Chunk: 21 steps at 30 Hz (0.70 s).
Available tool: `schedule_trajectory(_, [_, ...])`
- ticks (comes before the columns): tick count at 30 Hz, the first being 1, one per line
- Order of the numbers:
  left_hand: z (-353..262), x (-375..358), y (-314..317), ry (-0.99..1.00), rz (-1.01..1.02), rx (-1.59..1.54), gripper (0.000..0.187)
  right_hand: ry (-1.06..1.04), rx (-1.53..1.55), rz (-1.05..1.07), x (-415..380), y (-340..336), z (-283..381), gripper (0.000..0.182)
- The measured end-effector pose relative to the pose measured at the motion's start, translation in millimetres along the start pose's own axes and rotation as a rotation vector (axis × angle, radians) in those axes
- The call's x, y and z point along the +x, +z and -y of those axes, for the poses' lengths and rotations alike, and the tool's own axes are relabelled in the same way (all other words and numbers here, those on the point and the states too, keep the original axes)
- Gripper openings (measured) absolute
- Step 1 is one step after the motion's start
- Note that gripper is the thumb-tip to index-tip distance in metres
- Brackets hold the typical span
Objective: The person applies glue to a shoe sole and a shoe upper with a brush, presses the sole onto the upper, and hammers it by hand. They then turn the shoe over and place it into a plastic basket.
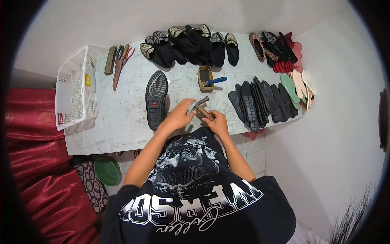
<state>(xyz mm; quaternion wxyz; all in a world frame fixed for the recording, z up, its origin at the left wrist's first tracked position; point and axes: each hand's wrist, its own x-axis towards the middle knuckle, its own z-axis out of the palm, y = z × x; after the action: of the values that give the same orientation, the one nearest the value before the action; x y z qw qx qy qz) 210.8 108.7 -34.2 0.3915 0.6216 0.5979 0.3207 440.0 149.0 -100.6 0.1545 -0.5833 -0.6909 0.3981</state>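
Note:
In front of my body I hold a hammer (206, 114) with a wooden handle and a dark metal head. My right hand (218, 123) is closed around the handle. My left hand (181, 115) has its thumb and fingers about one end of the hammer's head. Just left of my left hand lies a black shoe (157, 99), sole up, with a ridged tread and a small red mark. Beyond the hammer stands a small box (206, 74) with a blue-handled brush (216, 81) resting across it.
Several slip-on shoes (187, 44) line the table's (122, 118) back edge. Black soles (250, 105) are stacked at right, near insoles (300, 85) and patterned shoes (256, 45). At left are a white basket (83, 87), pliers (129, 54) and a whetstone-like block (110, 60).

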Motion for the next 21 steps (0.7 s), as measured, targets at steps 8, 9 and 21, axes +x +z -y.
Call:
schedule_trajectory(8, [73,43,79,-0.081,0.310,0.218,0.043,-0.063,0.028,-0.150,8,31,-67,0.040])
schedule_trajectory(9, [65,45,77,-0.118,0.363,0.237,0.044,-0.106,-0.012,-0.186,4,31,-69,0.038])
schedule_trajectory(21, [-33,-64,-69,0.124,-0.417,0.068,0.060,-0.403,0.183,-0.057,25,10,76,0.038])
